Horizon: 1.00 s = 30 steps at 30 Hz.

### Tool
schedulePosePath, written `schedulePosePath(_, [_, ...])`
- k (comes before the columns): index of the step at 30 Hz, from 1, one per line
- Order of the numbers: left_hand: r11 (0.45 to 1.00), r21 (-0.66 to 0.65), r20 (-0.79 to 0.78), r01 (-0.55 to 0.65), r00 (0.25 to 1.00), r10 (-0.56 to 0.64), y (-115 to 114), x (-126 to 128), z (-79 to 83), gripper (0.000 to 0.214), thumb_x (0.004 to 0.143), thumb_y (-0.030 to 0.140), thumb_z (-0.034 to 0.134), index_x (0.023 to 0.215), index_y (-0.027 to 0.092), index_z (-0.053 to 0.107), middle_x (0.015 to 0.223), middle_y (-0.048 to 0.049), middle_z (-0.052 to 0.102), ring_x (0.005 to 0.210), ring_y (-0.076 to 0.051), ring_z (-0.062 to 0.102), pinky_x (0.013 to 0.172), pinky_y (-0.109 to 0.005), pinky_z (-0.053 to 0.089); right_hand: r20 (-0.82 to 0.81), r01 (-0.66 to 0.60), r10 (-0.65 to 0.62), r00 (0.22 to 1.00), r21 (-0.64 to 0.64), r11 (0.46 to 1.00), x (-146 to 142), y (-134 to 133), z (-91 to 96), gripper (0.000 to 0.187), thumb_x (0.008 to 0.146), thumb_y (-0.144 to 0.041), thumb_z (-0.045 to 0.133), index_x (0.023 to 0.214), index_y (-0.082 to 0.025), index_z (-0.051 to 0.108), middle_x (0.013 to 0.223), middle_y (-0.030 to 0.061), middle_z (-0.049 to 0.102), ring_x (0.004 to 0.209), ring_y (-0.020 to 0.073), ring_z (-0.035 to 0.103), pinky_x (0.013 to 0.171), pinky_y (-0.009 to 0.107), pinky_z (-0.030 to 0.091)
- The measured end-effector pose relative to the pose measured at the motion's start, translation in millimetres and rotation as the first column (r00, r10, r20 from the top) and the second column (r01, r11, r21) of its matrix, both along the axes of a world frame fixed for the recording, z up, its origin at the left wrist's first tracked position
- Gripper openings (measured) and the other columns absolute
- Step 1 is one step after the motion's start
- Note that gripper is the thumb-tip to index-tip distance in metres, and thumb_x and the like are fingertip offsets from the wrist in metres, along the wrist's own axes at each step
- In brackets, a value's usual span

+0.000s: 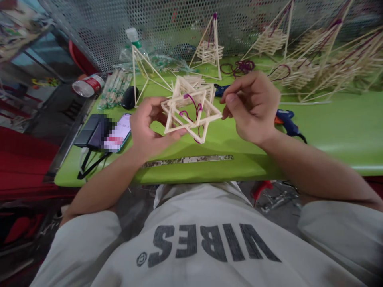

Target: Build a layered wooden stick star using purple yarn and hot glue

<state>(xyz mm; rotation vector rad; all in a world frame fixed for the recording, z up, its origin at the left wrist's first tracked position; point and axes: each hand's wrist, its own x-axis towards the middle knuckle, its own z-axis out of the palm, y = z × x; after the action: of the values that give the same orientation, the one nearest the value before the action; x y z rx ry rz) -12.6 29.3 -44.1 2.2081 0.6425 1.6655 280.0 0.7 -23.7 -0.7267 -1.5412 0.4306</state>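
Note:
My left hand (pixel 146 129) grips a star-shaped frame of pale wooden sticks (pixel 208 119) by its left side, thumb below and fingers behind. Purple yarn (pixel 197 107) is looped about the frame's sticks and hangs in its middle. Just right of the star's right tip is my right hand (pixel 253 105), its fingers curled and thumb pressed to the index finger. Whatever it may pinch is too small or hidden to make out. Behind the star, partly covered by it, lie more stacked wooden sticks (pixel 194 81).
On the green table (pixel 335 135) are a glue gun (pixel 285 119), a phone (pixel 121 131), a purple yarn bundle (pixel 243 67), and bundled sticks (pixel 112 89). Stick pyramids with hanging stacks (pixel 209 52) stand behind. A plastic bottle (pixel 137 48) and a patterned strip (pixel 191 159) are also there.

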Motion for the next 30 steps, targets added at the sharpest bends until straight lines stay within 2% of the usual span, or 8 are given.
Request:
schedulePosePath(4, [0.991,-0.079,0.003,-0.107,0.994,0.108,-1,0,4.7,0.083,0.08,0.092,0.086,0.127,0.026,0.066,0.094,-0.0005,0.075,0.079,-0.015,0.072,0.065,-0.032,0.053,-0.13,-0.144,0.119,0.984,-0.206,0.968,-12,-14,8.9,0.029,0.106,-0.051,0.081,0.098,-0.026,0.068,0.087,-0.0013,0.075,0.055,0.0114,0.067,0.046,0.029,0.047])
schedulePosePath(8, [0.981,-0.181,-0.006,-0.068,0.998,0.068,-5,-2,9.2,0.069,0.095,0.084,0.078,0.128,0.025,0.063,0.105,-0.0021,0.078,0.089,-0.016,0.076,0.072,-0.035,0.058,-0.205,-0.284,0.214,0.955,-0.428,0.858,-19,-24,6.9,0.029,0.107,-0.049,0.078,0.097,-0.024,0.068,0.102,0.0036,0.082,0.056,0.014,0.072,0.042,0.03,0.045])
schedulePosePath(13, [0.919,-0.387,0.147,0.07,0.989,-0.014,1,3,3.2,0.064,0.088,0.081,0.087,0.118,0.028,0.067,0.096,0.0006,0.079,0.07,-0.016,0.076,0.058,-0.035,0.062,-0.345,-0.602,0.502,0.793,-0.571,0.559,-29,-21,-13.6,0.062,0.097,-0.049,0.089,0.146,-0.03,0.056,0.166,0.012,0.067,0.064,0.0133,0.081,0.033,0.024,0.042])
schedulePosePath(17, [0.814,-0.557,0.193,0.164,0.979,-0.065,5,10,-0.3,0.066,0.078,0.086,0.09,0.109,0.03,0.071,0.089,0.0007,0.078,0.06,-0.016,0.071,0.051,-0.034,0.062,-0.359,-0.702,0.646,0.674,-0.585,0.407,-38,-17,-19.4,0.074,0.094,-0.043,0.094,0.152,-0.027,0.05,0.157,0.0147,0.07,0.063,0.0113,0.078,0.036,0.024,0.045])
schedulePosePath(20, [0.791,-0.599,0.166,0.128,0.985,-0.034,5,13,-0.3,0.075,0.073,0.095,0.087,0.106,0.029,0.071,0.084,0.0,0.076,0.055,-0.015,0.068,0.046,-0.03,0.055,-0.286,-0.653,0.624,0.728,-0.568,0.502,-40,-17,-24.0,0.074,0.089,-0.044,0.098,0.143,-0.024,0.053,0.132,0.0095,0.076,0.075,0.0133,0.076,0.043,0.023,0.051])
schedulePosePath(23, [0.798,-0.594,0.156,0.105,0.988,-0.014,5,12,0.2,0.071,0.079,0.092,0.085,0.108,0.029,0.069,0.085,-0.0002,0.076,0.053,-0.014,0.068,0.044,-0.028,0.053,-0.067,-0.406,0.422,0.904,-0.449,0.796,-37,-18,-34.2,0.073,0.084,-0.044,0.102,0.136,-0.028,0.053,0.11,0.0017,0.07,0.081,0.0153,0.07,0.047,0.024,0.049])
schedulePosePath(25, [0.81,-0.58,0.142,0.087,0.99,-0.005,6,9,0.5,0.065,0.086,0.087,0.082,0.11,0.028,0.069,0.087,-0.0003,0.078,0.053,-0.013,0.069,0.045,-0.028,0.054,0.075,-0.202,0.233,0.969,-0.296,0.934,-33,-18,-39.9,0.066,0.084,-0.05,0.101,0.127,-0.031,0.055,0.105,-0.0003,0.064,0.073,0.0141,0.062,0.049,0.027,0.047])
schedulePosePath(30, [0.817,-0.576,0.105,0.04,0.994,0.025,7,7,2.2,0.064,0.092,0.088,0.075,0.114,0.028,0.068,0.09,-0.001,0.079,0.056,-0.013,0.071,0.048,-0.027,0.056,0.173,-0.017,0.017,0.985,-0.006,1.0,-29,-20,-37.6,0.063,0.083,-0.073,0.094,0.109,-0.033,0.053,0.101,0.003,0.058,0.073,0.0194,0.054,0.057,0.038,0.056])
